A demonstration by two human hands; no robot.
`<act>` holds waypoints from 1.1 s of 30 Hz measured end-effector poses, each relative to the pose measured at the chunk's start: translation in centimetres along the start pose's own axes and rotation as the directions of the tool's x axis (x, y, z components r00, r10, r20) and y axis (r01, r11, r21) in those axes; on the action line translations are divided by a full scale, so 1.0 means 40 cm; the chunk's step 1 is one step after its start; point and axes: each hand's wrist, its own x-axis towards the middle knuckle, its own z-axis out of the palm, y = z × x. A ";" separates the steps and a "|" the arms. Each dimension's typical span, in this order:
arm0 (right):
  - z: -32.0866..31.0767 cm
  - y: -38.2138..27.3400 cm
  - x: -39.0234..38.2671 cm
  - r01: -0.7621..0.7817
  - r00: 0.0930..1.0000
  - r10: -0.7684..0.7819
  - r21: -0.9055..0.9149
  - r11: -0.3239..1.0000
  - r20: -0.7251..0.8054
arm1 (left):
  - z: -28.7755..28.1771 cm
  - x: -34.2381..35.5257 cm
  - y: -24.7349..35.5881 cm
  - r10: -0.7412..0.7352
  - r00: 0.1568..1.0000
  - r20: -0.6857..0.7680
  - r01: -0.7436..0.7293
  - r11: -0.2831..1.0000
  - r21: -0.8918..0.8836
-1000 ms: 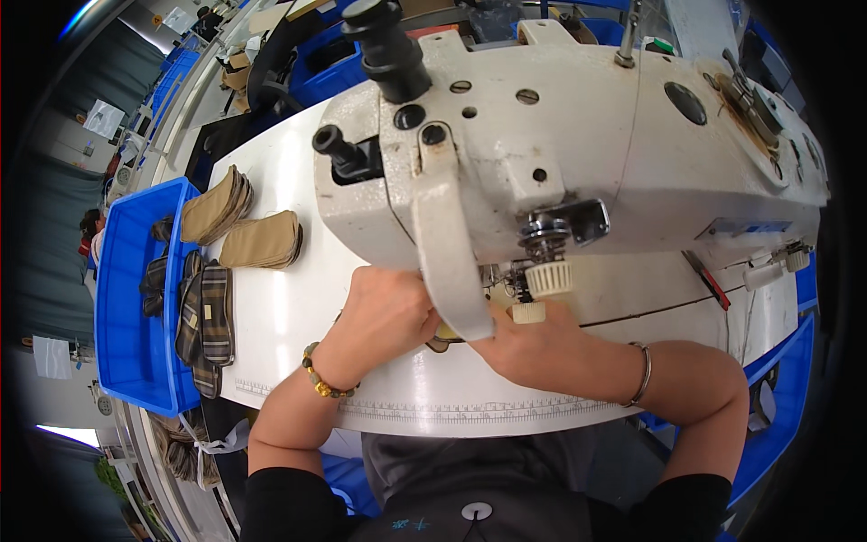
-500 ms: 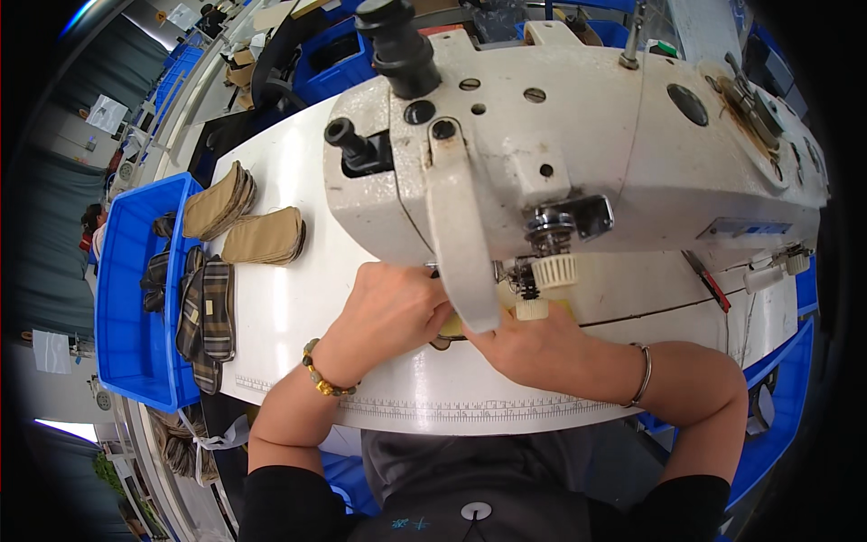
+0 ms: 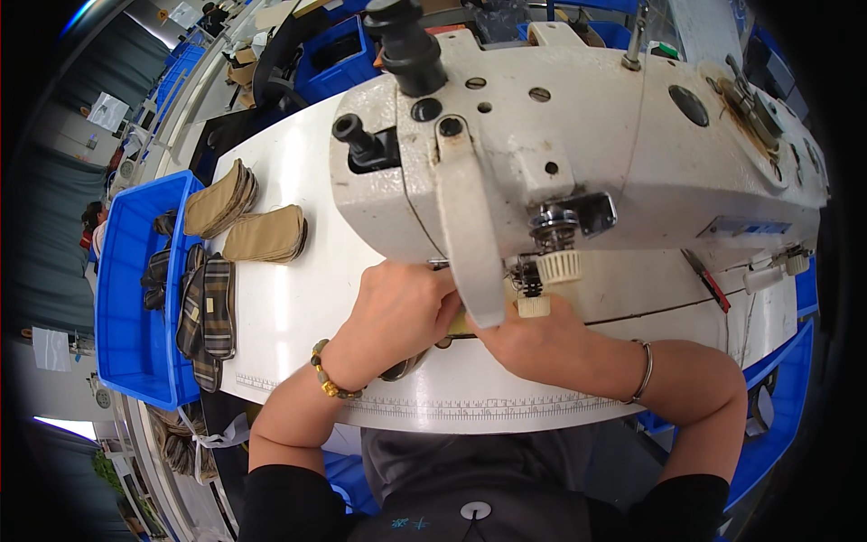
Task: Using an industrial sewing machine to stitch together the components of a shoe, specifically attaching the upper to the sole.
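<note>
Beneath the head of a white sewing machine [image 3: 560,126], both of my hands work at a small fabric piece. Its tan-yellow face and dark edge [image 3: 461,326] show in the narrow gap between the hands. My left hand [image 3: 397,305] is closed on the left side of the piece, fingertips hidden behind the machine's lever. A dark-edged curved part of fabric [image 3: 404,366] peeks out below my left wrist. My right hand [image 3: 535,341] presses the right side, fingers bent and partly covered by the lever and the cream tension knob [image 3: 533,307]. Needle and presser foot are hidden.
Two stacks of tan fabric pieces [image 3: 266,235] lie on the white table [image 3: 298,334] at left. Plaid pieces [image 3: 218,307] hang over the rim of a blue bin [image 3: 135,361]. A red-handled tool [image 3: 707,281] rests at right; a ruler strip [image 3: 470,411] follows the front edge.
My left hand has shifted slightly right and up with the fabric piece. A dark-edged part of fabric now shows under my left wrist. My right hand stays nearly in place.
</note>
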 end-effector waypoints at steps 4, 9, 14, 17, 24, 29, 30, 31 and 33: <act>-0.005 -0.001 0.000 0.009 1.000 -0.008 -0.036 0.999 0.014 | -0.012 0.001 -0.005 0.008 0.998 -0.059 -0.013 0.996 -0.088; 0.009 0.005 -0.012 -0.001 1.000 0.001 -0.026 1.000 0.015 | -0.027 -0.003 -0.049 -0.173 0.978 0.113 0.205 0.892 -0.403; 0.010 0.005 -0.015 -0.005 0.998 0.009 -0.068 0.998 0.061 | -0.050 0.000 -0.094 -0.297 0.898 0.324 0.430 0.446 -0.785; 0.039 0.011 -0.018 -0.030 0.999 0.031 0.088 0.996 -0.012 | -0.055 -0.005 -0.072 -0.269 0.870 0.413 0.490 0.381 -0.784; -0.020 -0.002 -0.013 0.064 0.993 -0.066 0.026 0.998 0.100 | -0.018 -0.040 -0.036 -0.030 0.986 -0.165 -0.026 0.945 -0.325; -0.032 -0.005 -0.002 0.112 0.987 -0.116 0.036 0.993 0.112 | 0.008 -0.037 -0.017 0.160 0.943 -0.293 -0.240 0.935 -0.262; -0.031 -0.004 -0.002 0.114 0.987 -0.117 0.038 0.993 0.111 | 0.011 -0.040 -0.016 0.120 0.959 -0.257 -0.182 0.955 -0.234; -0.030 -0.004 -0.001 0.116 0.988 -0.120 0.050 0.992 0.100 | 0.010 -0.042 -0.019 0.118 0.959 -0.256 -0.180 0.956 -0.232; -0.034 -0.005 0.000 0.112 0.989 -0.117 0.055 0.992 0.095 | 0.006 -0.041 -0.027 0.075 0.993 -0.091 -0.081 0.995 -0.059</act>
